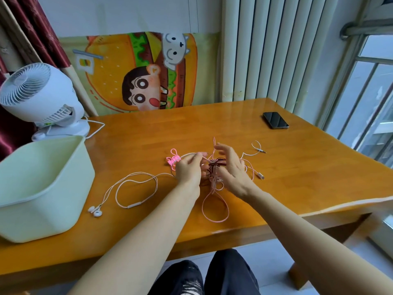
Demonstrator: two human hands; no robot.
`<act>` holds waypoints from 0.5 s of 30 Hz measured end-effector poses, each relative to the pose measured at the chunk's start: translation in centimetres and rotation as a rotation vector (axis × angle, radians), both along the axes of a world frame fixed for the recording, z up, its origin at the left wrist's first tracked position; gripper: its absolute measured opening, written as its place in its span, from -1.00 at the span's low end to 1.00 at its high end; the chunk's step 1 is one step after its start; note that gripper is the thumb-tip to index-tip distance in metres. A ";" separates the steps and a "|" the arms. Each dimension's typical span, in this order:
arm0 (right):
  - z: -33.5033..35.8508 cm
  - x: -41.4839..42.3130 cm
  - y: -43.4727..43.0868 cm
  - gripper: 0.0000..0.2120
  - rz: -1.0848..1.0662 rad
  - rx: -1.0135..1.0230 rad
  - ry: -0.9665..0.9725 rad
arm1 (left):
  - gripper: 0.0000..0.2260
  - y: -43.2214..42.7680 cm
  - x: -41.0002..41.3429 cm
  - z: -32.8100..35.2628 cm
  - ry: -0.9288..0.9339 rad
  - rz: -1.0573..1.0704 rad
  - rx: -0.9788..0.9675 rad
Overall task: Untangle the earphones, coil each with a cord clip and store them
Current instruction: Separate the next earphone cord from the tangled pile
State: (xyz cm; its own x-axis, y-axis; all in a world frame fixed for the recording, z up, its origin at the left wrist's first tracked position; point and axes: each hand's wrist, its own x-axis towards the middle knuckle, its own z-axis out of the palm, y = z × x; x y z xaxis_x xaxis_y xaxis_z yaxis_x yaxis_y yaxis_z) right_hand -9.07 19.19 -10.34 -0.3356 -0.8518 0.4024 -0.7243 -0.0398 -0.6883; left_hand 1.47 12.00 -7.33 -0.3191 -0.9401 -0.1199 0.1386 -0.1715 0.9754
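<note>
A knot of pink, white and dark earphone cords [213, 175] lies mid-table between my hands. My left hand [188, 170] pinches a white cord at the knot's left side. My right hand [230, 167] hovers over the knot with curled fingers touching the dark cord; its grip is unclear. A white earphone's loop [136, 188] trails left to two earbuds [95, 210]. A pink loop [214, 207] hangs toward the front edge. Bright pink cord clips [173, 159] sit just left of my left hand. A jack plug [261, 150] and a white connector [261, 176] lie to the right.
A pale green bin [42, 188] stands at the table's left. Behind it is a white desk fan [40, 96] with its cable. A dark phone [275, 120] lies at the back right. The wooden table [297, 177] ends near my knees.
</note>
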 end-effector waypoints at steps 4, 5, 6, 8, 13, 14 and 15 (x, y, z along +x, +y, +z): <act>-0.2 -2.3 -0.3 -0.71 -0.163 0.268 0.146 | -0.73 -0.5 0.0 -0.1 0.127 0.010 0.101; -0.2 -3.0 -0.4 -0.83 -0.182 0.235 0.112 | -0.72 -0.8 0.0 0.0 0.154 0.034 0.109; 0.2 -3.6 -0.4 -0.87 -0.213 0.152 0.058 | -0.72 -1.1 0.0 0.1 0.197 0.065 0.120; 1.6 -4.9 0.0 -0.79 -0.350 -0.056 -0.064 | -0.72 -1.8 0.2 0.5 0.304 0.137 0.153; 5.0 -7.9 0.3 -0.77 -0.628 -0.465 -0.467 | -0.75 -3.3 0.8 1.6 0.402 0.260 0.158; 5.1 -8.0 0.2 -0.77 -0.625 -0.443 -0.498 | -0.75 -3.3 0.8 1.8 0.402 0.273 0.159; 5.1 -8.1 0.2 -0.76 -0.597 -0.338 -0.509 | -0.75 -3.3 0.8 1.9 0.394 0.273 0.160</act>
State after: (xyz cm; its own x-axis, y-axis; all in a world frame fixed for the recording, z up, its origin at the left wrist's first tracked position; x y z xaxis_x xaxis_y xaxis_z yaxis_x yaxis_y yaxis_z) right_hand -17.20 19.36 -5.21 -0.8987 -0.3361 0.2816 -0.2947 -0.0123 -0.9555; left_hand 2.23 8.66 -5.40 -0.1144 -0.9753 -0.1890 0.5517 -0.2206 0.8044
